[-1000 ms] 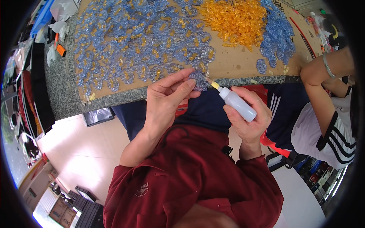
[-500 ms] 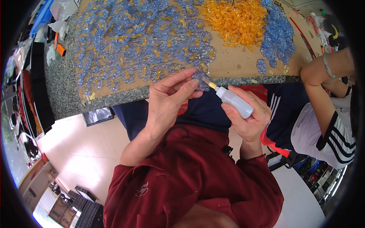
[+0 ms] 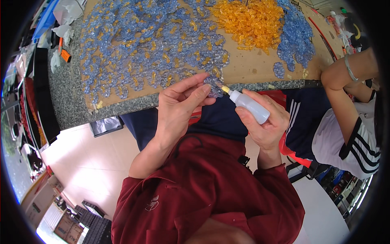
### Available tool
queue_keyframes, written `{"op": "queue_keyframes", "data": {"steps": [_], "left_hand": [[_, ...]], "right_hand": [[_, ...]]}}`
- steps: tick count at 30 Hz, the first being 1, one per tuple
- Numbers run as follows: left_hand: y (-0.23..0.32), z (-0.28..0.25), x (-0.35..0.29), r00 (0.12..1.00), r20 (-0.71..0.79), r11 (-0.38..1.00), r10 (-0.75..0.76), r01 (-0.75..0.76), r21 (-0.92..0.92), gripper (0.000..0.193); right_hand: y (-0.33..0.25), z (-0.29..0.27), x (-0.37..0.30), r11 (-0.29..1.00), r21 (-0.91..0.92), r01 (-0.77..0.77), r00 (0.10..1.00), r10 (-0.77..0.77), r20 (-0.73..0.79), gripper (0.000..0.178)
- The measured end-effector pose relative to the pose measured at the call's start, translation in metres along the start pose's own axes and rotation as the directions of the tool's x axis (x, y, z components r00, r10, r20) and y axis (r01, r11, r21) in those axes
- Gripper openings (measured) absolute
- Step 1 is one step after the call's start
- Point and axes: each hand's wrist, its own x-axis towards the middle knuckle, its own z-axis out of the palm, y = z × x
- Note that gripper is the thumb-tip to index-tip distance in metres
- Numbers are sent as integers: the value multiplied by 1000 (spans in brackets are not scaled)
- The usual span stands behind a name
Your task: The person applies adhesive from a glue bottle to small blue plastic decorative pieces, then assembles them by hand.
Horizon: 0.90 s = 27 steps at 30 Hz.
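Note:
Between thumb and fingers, my left hand (image 3: 183, 99) pinches a clear bluish plastic piece (image 3: 213, 88) just off the near table edge. My right hand (image 3: 266, 118) is wrapped round a small translucent squeeze bottle (image 3: 252, 107) with a yellow-banded nozzle. The bottle lies tilted, its thin tip pointing up and left at the plastic piece. Whether tip and piece touch is too small to tell. Beyond my left hand spread many clear blue pieces with amber inserts (image 3: 154, 44). A heap of loose amber pieces (image 3: 248, 24) lies farther right, beside a pile of plain blue pieces (image 3: 295, 38).
Brown cardboard (image 3: 248, 71) covers the grey speckled tabletop (image 3: 69, 93). An orange-handled tool (image 3: 65, 55) and crumpled tissue lie at the far left. At the right, another person's arm (image 3: 339, 79) with a bracelet rests at the table edge. A dark bin (image 3: 106, 125) stands below the table.
The bottle's nozzle has shifted slightly left and up against the piece. My left hand stays nearly still, holding the same piece.

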Motion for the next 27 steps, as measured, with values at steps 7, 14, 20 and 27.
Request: {"op": "queue_keyframes", "data": {"steps": [7,14,20,27], "left_hand": [[0,0,2,1000,-6,1000,-23,23,-7,28],[0,0,1,999,15,999,40,-41,0,29],[0,2,-3,998,18,999,54,-54,3,28],[-8,5,-6,999,44,1000,-20,19,13,28]], "right_hand": [[1,-2,-3,999,26,-41,999,41,15,35],[1,-4,-2,999,28,-28,999,29,-43,35],[23,8,4,879,401,-258,914,357,-194,37],[44,23,31,989,-16,-145,974,140,-177,29]]}}
